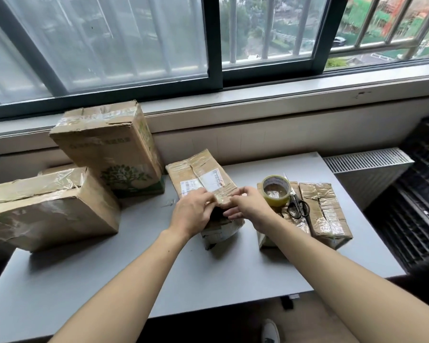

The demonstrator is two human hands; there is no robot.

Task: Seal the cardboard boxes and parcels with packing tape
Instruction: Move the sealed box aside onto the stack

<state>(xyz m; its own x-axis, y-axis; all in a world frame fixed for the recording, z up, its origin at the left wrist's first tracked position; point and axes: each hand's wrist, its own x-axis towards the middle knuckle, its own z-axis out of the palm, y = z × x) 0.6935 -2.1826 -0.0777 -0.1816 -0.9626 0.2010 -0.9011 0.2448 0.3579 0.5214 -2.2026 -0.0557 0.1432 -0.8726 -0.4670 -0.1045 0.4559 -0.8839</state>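
A long brown parcel (pixel 198 174) with white labels and shiny tape lies in the middle of the grey table (pixel 134 276). My left hand (pixel 192 212) grips its near end from the left, fingers curled over the top edge. My right hand (pixel 249 206) pinches the same taped edge from the right. A roll of yellowish packing tape (pixel 276 191) stands on a small parcel (pixel 290 224) just right of my right hand, with black scissors (pixel 298 206) beside it. The near end face of the held parcel is partly hidden by my hands.
A taped parcel (pixel 325 214) lies at the right. A tall box with a tree print (pixel 109 149) leans at the back left, and a large taped box (pixel 45 209) sits at the left. Behind are a windowsill (pixel 307 87) and a radiator (pixel 367 160).
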